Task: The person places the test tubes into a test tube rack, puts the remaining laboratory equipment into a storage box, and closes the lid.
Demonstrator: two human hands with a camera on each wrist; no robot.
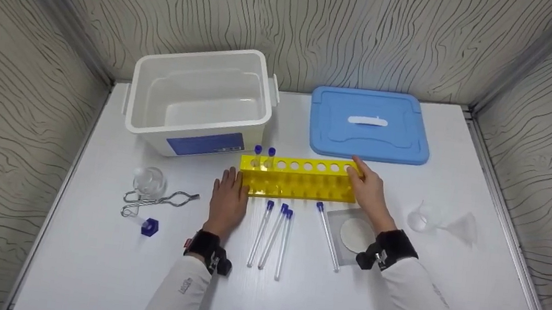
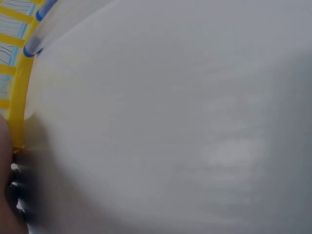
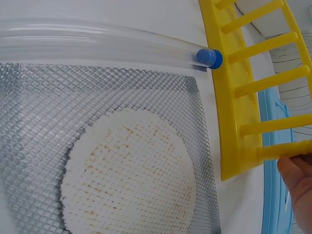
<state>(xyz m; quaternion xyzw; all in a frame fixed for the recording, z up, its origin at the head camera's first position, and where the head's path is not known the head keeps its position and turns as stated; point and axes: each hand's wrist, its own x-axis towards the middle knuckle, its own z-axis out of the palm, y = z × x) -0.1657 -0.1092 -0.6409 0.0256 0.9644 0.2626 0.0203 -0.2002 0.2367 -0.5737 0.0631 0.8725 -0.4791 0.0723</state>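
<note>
A yellow test tube rack point(image 1: 298, 188) stands mid-table, with two blue-capped test tubes point(image 1: 270, 155) upright in its left holes. My left hand point(image 1: 228, 203) rests against the rack's left end, fingers extended. At the opposite end my right hand point(image 1: 370, 190) grips the rack's corner, and the right wrist view shows fingertips on the end post point(image 3: 285, 150). Three capped test tubes point(image 1: 272, 239) lie in front of the rack. Another capped tube point(image 1: 329, 239) lies farther right, alongside a square wire gauze point(image 3: 131, 170) with a white round centre, under my right wrist.
Behind the rack, an open white bin point(image 1: 195, 124) stands at left and a blue lid point(image 1: 369, 135) lies at right. Metal tongs point(image 1: 165, 200), a round glass vessel point(image 1: 149, 181) and a blue hexagonal base point(image 1: 149, 227) are at left. A clear funnel point(image 1: 461, 229) lies far right.
</note>
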